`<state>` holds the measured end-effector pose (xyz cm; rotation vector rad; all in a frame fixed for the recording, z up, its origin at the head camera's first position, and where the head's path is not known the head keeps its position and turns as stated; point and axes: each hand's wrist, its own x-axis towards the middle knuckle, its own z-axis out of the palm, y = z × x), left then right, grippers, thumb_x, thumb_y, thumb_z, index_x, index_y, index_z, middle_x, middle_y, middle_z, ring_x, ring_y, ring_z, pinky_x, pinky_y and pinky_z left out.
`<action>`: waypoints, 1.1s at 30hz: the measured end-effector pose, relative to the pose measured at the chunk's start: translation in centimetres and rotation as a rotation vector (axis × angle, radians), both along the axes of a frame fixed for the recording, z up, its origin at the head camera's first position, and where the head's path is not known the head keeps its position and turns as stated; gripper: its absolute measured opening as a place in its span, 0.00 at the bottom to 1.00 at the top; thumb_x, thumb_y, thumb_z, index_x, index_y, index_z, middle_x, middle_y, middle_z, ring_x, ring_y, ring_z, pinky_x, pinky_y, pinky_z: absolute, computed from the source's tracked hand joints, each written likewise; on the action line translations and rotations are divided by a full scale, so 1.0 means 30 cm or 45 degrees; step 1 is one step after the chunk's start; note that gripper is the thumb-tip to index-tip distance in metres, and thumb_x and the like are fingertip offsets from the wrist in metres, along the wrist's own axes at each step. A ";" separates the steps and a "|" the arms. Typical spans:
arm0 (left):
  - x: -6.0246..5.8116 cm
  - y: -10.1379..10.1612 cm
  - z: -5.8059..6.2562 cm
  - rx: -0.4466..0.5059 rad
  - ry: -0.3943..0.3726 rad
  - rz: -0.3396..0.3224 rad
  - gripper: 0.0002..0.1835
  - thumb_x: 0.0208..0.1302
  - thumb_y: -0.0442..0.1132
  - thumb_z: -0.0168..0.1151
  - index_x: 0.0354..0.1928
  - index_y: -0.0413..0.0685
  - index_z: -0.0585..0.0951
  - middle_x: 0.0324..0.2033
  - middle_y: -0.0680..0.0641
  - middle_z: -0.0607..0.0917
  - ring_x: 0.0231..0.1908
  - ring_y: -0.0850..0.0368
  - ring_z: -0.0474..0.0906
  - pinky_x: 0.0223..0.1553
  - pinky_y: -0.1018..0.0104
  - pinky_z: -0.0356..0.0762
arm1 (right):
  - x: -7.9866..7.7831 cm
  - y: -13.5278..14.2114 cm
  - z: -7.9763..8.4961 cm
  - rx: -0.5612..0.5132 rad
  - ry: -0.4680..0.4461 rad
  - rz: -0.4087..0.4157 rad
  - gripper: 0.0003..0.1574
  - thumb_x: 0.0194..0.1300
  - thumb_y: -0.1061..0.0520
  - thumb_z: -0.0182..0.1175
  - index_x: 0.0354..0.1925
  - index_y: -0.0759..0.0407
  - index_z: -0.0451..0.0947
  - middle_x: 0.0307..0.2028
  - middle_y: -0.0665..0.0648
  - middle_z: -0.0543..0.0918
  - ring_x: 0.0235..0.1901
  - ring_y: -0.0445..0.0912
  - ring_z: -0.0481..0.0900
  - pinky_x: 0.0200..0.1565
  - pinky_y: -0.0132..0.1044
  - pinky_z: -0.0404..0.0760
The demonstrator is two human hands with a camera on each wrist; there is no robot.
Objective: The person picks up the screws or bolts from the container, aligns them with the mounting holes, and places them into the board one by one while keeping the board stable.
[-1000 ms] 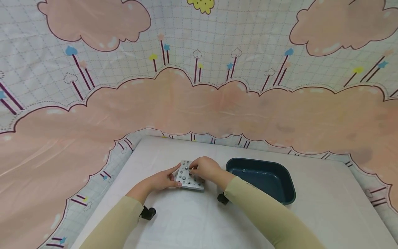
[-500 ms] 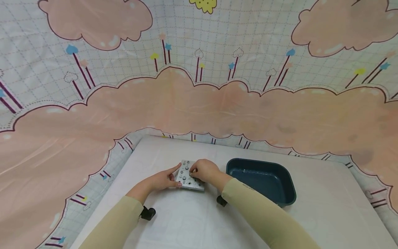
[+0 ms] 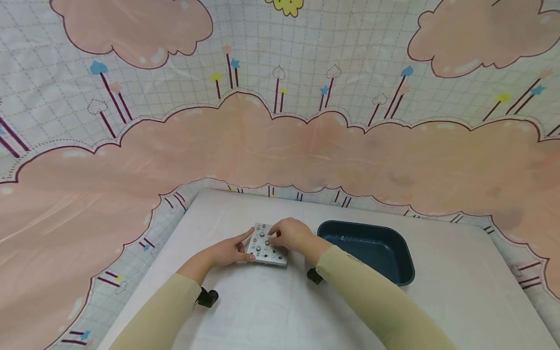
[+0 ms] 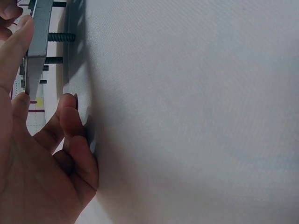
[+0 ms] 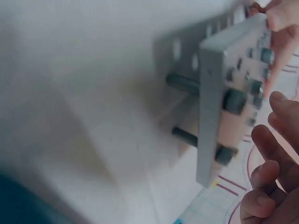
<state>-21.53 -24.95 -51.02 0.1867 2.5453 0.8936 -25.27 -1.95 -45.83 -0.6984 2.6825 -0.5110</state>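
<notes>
A silver metal plate point(image 3: 274, 263) with rows of holes and several bolts lies in front of me. My left hand point(image 3: 222, 253) grips its left side between thumb and forefinger. Threaded bolt ends point(image 4: 61, 37) stick out beneath the plate in the left wrist view. My right hand point(image 3: 294, 236) hovers over the plate's right part, close to a bolt point(image 3: 267, 242). In the right wrist view, loosely bent fingers point(image 5: 265, 140) stand apart from the bolt heads point(image 5: 234, 101), and nothing shows between them. The right hand hides part of the plate's far right corner.
To the right of the plate is a dark blue tray point(image 3: 409, 265) with a small shiny piece point(image 3: 342, 238) inside; my right forearm covers its near-left side. Both stand on a white-covered table point(image 3: 262, 311). A patterned cloth point(image 3: 306, 155) hangs behind.
My right fingers were on a bolt in the plate; they have lifted slightly up and away, and that bolt now shows. The left hand and plate have stayed put.
</notes>
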 end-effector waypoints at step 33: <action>0.013 0.005 0.015 0.003 0.022 -0.009 0.52 0.57 0.60 0.70 0.79 0.62 0.53 0.35 0.50 0.75 0.36 0.56 0.70 0.44 0.56 0.66 | -0.066 0.576 0.080 0.007 0.182 0.088 0.15 0.66 0.54 0.66 0.49 0.56 0.87 0.45 0.53 0.87 0.46 0.49 0.83 0.48 0.47 0.80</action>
